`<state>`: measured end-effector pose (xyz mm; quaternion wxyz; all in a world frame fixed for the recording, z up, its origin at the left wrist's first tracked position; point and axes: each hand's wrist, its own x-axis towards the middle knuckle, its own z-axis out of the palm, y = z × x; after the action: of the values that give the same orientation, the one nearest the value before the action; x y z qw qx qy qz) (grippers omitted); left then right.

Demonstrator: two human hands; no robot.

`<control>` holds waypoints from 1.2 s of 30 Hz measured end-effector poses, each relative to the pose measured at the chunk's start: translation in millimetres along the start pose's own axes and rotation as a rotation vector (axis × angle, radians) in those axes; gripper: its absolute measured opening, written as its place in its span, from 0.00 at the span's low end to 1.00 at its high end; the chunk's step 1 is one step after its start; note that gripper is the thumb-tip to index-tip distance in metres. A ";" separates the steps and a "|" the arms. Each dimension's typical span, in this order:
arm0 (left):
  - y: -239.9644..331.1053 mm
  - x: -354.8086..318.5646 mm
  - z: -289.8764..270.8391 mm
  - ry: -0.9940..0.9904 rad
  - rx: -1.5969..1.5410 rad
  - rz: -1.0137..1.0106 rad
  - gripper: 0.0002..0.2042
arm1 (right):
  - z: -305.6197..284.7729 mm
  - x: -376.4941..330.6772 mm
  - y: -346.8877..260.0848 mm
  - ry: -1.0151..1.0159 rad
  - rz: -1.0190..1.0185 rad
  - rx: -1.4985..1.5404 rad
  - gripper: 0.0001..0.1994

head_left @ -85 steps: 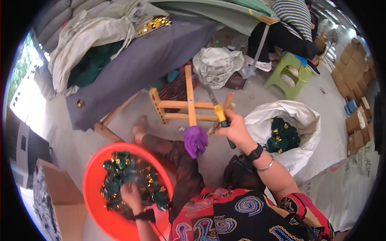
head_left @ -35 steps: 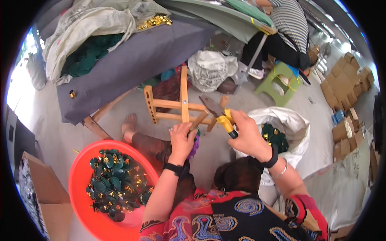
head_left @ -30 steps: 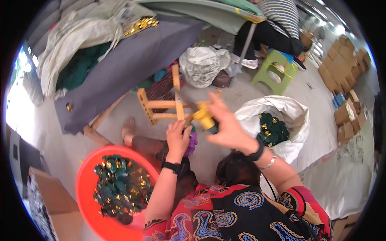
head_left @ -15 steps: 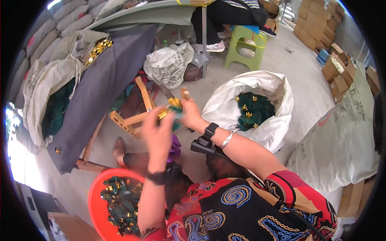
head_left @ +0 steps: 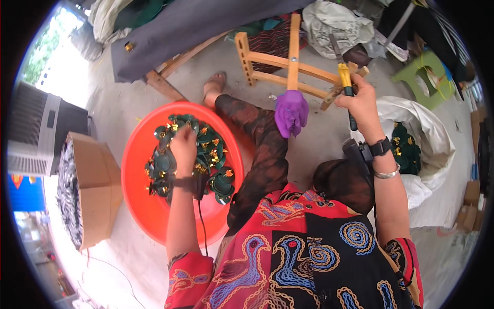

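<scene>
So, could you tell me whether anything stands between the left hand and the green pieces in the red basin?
Nothing visible does. The left hand already rests on the green pieces heaped in the red basin, with its fingers down among them. The right hand is off to the side, holding a yellow-handled tool.

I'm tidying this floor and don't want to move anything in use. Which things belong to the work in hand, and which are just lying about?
In use:
- left hand in the green and gold pieces in the orange basin
- right hand gripping the yellow-handled tool
- purple piece on the knee

Lying about:
- cardboard box
- green stool
- grey cloth
</scene>
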<state>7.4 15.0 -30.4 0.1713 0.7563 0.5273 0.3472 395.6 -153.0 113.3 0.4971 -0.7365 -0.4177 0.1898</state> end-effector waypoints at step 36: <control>-73.6 -152.0 82.4 -0.462 0.342 0.144 0.13 | 14.4 -21.0 -9.2 0.005 -0.047 -0.071 0.32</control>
<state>-15.2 -87.2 -186.5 0.1317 0.8688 0.4700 0.0833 369.6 -160.1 112.4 0.4759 -0.7442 -0.4401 0.1613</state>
